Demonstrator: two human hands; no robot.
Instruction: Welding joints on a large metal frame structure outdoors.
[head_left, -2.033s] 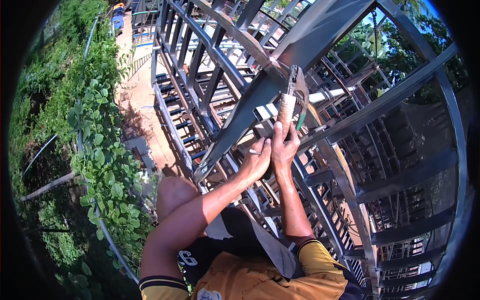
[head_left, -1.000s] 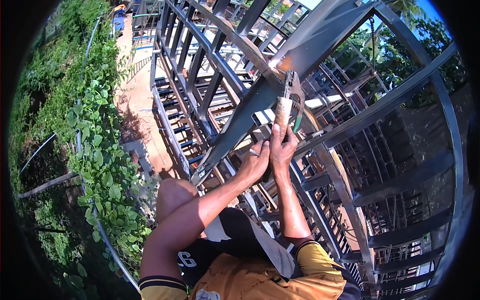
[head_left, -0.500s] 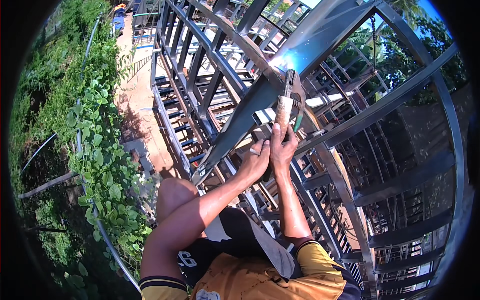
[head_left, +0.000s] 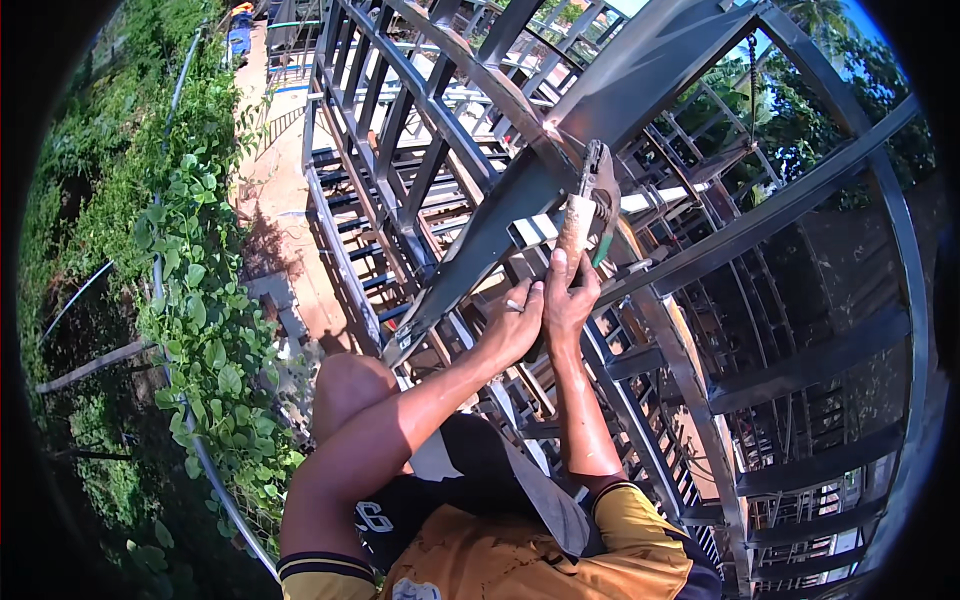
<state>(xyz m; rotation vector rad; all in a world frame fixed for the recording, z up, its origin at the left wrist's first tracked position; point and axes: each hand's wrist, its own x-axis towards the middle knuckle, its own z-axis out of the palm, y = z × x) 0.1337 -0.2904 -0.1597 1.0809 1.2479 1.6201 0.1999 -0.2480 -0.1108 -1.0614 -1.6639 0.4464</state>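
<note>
My right hand (head_left: 568, 300) is closed round the worn, pale handle of a welding electrode holder (head_left: 574, 228), its thumb lying along the handle. The holder's dark metal jaws point up and away; I cannot make out an electrode in them. Just beyond the jaws is a small reddish glowing spot where a rusty-edged bar meets a wide grey steel beam (head_left: 625, 75). My left hand (head_left: 512, 325), a ring on one finger, is curled against the right hand's inner side. What its fingers grip is hidden.
Dark steel frame members surround the hands, with a curved steel rail (head_left: 770, 205) to the right. A light square tube (head_left: 533, 232) ends left of the holder. Leafy vines (head_left: 205, 330) grow along the left, beside a sandy path (head_left: 270, 170) below. A chain (head_left: 752, 85) hangs at upper right.
The bright blue-white welding arc and its smoke are gone, leaving a faint glow at the joint. The holder's jaws have swung slightly right, away from the joint. Both hands have barely moved.
</note>
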